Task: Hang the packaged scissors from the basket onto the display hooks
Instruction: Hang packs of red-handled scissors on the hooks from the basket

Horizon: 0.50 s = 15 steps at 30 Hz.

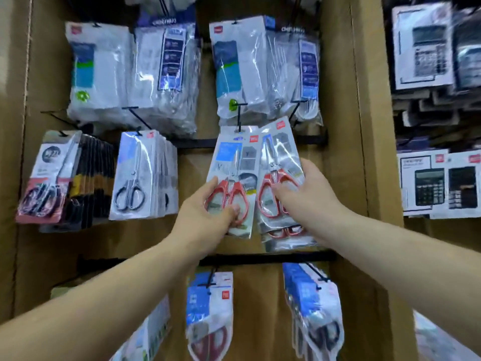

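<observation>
The cardboard display wall (341,178) carries black rails with wire hooks, most already loaded with bagged stationery and other scissors; the basket is not in view. At centre, two flat packs of red-handled kitchen scissors are up against the wall. The left scissors pack (230,162) sits upright with its top edge at the centre hook (239,118), and whether the hole is already threaded cannot be told. The right scissors pack (279,152) leans tilted just beside it, with more packs stacked behind. The left hand (205,217) pinches its pack by the bottom corner, thumb on the front. The right hand (307,188) grips its pack at the handles, fingers (282,191) curled over the front. These packs look light but bottom-heavy, stiff card under glossy, slippery film. A low hold probably steadies the weight, yet steering the small hang hole likely needs a grip nearer the top.
</observation>
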Available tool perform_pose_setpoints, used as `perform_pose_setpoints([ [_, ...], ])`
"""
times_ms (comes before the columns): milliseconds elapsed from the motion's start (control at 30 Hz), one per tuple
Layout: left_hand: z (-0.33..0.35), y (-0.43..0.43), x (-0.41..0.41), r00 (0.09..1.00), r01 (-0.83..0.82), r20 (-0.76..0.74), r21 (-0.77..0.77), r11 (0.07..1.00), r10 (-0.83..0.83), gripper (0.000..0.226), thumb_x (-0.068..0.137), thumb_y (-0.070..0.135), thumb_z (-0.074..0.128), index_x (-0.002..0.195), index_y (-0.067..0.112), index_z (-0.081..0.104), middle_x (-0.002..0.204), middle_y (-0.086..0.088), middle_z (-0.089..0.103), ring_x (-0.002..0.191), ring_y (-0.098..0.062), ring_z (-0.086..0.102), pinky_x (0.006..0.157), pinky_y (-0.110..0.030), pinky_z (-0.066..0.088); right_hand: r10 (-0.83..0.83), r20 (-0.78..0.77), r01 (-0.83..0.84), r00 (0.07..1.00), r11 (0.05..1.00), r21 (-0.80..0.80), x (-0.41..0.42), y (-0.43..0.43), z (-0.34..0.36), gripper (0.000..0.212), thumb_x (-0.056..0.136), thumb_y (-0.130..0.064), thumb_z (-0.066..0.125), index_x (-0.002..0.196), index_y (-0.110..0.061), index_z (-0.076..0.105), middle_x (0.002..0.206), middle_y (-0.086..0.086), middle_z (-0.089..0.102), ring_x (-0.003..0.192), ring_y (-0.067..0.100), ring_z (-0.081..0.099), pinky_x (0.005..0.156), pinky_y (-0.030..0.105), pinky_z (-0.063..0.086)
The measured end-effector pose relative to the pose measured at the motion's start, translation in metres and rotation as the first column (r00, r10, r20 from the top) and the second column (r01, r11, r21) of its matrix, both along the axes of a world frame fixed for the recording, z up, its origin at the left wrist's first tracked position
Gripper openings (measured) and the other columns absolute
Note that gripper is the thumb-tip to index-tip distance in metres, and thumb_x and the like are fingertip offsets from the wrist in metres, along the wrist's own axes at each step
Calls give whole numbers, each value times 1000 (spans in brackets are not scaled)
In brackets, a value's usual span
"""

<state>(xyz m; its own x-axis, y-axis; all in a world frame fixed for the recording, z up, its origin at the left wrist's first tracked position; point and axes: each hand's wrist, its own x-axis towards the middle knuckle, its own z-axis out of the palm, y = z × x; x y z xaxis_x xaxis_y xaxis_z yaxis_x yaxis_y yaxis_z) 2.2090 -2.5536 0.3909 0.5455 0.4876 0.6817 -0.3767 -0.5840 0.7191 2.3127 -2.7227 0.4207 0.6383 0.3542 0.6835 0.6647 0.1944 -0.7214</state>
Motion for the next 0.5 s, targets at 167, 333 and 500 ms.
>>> perform_pose_setpoints([
  [167, 48, 13, 31, 998, -46, 46, 103, 994, 41, 75, 97, 25, 75, 161, 30, 37, 142, 10, 61, 122, -8, 64, 105, -26, 51, -144, 115, 149, 983, 988, -32, 27, 8, 36, 64, 97, -7, 65, 149, -34, 41, 124, -16, 66, 94, -10, 62, 56, 8, 49],
  [333, 54, 34, 58, 1000, -21, 5, 118, 993, 20, 81, 96, 23, 76, 162, 38, 32, 142, 13, 62, 118, -6, 67, 109, -32, 52, -172, 147, 177, 974, 984, -19, 42, 11, 44, 65, 98, -10, 67, 153, -31, 40, 126, -16, 66, 88, -15, 62, 55, 6, 46],
  [500, 40, 47, 75, 1000, -3, -1, 83, 997, 3, 81, 98, 29, 74, 161, 46, 28, 142, 15, 61, 122, -7, 66, 109, -38, 53, -163, 136, 161, 977, 987, 23, 57, 6, 27, 50, 100, -13, 70, 139, -35, 49, 116, -20, 66, 101, -5, 66, 63, 6, 47],
])
